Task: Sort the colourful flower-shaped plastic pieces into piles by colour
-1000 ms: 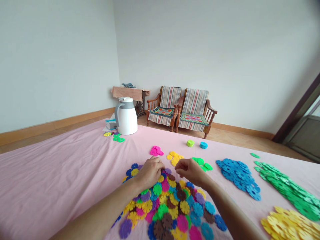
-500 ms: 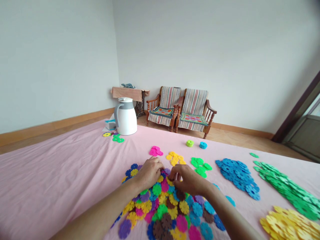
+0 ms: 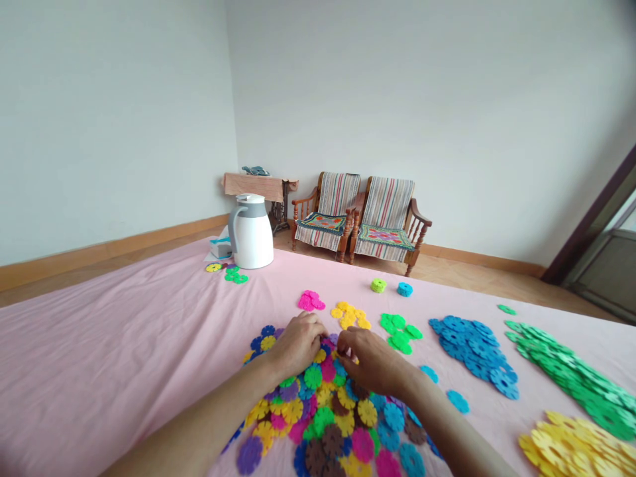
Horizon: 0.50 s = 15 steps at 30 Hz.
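Over the near middle of the pink cloth point(image 3: 149, 331), a mixed heap of notched plastic discs point(image 3: 322, 417) lies in purple, yellow, brown, pink, green and blue. Both hands are at its far edge, just beside each other but apart. The left hand point(image 3: 298, 344) rests over the heap's far left part, its fingers bent down among the discs. The right hand point(image 3: 370, 358) is over the far right part, fingers curled toward the thumb; whether either hand is closed on a disc cannot be told, as the fingertips are hidden.

Just beyond the hands lie a small pink cluster point(image 3: 311, 301), an orange-yellow cluster point(image 3: 350, 314) and a bright green cluster point(image 3: 399, 341). Farther off stand a lime stack point(image 3: 378, 285) and a blue stack point(image 3: 405, 289), near each other. Right of the right forearm are two loose blue discs point(image 3: 458, 401), then a blue pile point(image 3: 470, 348), a long green pile point(image 3: 571, 374) and, nearer, a yellow pile point(image 3: 579, 444). A white jug point(image 3: 253, 238) with a grey handle stands upright at the far left, a few green discs point(image 3: 236, 275) just before it. Two wooden armchairs point(image 3: 385, 225) stand by the wall.
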{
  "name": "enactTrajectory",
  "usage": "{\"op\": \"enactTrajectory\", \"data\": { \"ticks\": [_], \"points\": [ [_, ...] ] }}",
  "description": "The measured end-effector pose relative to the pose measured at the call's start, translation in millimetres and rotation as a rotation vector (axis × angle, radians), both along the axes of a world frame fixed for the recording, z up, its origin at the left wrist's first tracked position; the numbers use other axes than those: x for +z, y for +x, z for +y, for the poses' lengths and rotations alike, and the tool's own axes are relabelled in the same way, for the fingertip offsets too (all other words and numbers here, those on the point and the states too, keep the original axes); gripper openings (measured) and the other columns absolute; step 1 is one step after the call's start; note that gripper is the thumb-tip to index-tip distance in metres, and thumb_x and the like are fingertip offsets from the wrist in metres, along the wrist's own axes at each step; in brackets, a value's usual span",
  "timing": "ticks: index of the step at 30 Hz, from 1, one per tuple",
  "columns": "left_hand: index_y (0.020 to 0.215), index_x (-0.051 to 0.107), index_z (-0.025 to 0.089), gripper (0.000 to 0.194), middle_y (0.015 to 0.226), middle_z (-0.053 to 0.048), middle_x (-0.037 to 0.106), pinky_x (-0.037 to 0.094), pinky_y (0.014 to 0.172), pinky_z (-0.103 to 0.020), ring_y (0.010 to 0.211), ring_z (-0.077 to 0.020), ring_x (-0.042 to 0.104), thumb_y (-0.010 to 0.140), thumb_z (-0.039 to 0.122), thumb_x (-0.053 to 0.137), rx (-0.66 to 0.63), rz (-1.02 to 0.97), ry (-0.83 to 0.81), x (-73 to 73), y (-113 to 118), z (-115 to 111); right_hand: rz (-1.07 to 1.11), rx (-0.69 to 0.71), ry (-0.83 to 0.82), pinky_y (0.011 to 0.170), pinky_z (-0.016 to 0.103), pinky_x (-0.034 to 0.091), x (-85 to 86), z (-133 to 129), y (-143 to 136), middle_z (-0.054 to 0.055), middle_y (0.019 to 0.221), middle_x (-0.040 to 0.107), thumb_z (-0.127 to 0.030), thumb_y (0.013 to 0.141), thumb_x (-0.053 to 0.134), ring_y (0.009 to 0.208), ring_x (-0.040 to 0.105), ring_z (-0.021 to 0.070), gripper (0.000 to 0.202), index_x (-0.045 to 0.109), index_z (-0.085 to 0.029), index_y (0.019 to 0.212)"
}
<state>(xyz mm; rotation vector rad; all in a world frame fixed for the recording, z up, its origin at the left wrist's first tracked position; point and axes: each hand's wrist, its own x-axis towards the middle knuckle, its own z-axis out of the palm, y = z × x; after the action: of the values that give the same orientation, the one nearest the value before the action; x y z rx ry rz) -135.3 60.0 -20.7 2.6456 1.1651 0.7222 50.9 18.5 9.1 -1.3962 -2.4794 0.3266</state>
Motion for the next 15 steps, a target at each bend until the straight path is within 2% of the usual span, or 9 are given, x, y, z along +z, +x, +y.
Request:
{"op": "enactTrajectory", "data": {
  "ticks": [5,12,15],
  "points": [
    [0.088,0.068,0.019,0.031,0.086,-0.006,0.061,0.041,0.082,-0.03,0.089,-0.0183,0.052,0.076,0.005,0.043,-0.006,-0.012,-0.014,0.8,-0.2,-0.5,0.011,-0.054,0.001,0.064,0.023,0.034,-7.0,5.5,1.6,0.006,0.084,0.067,-0.01,0.08,0.04,0.079,0.06,0.0156,0.028,0.059,-0.018,0.099],
    [0.087,0.067,0.019,0.03,0.086,-0.005,0.061,0.041,0.083,-0.03,0.09,-0.0184,0.052,0.076,0.005,0.043,0.001,-0.011,-0.014,1.1,-0.3,-1.0,-0.008,-0.105,0.012,0.056,0.023,0.028,-6.8,9.0,5.0,0.004,0.072,0.064,-0.014,0.078,0.044,0.066,0.056,0.0142,0.015,0.058,-0.018,0.083],
    [0.087,0.067,0.019,0.03,0.086,-0.005,0.061,0.041,0.083,-0.03,0.09,-0.0184,0.052,0.077,0.005,0.043,0.007,-0.011,-0.016,1.1,-0.5,-1.3,0.085,-0.126,-0.017,0.055,0.021,0.029,-1.3,8.7,3.6,0.001,0.068,0.064,-0.012,0.075,0.046,0.062,0.055,0.0124,0.013,0.056,-0.018,0.079]
  ]
}}
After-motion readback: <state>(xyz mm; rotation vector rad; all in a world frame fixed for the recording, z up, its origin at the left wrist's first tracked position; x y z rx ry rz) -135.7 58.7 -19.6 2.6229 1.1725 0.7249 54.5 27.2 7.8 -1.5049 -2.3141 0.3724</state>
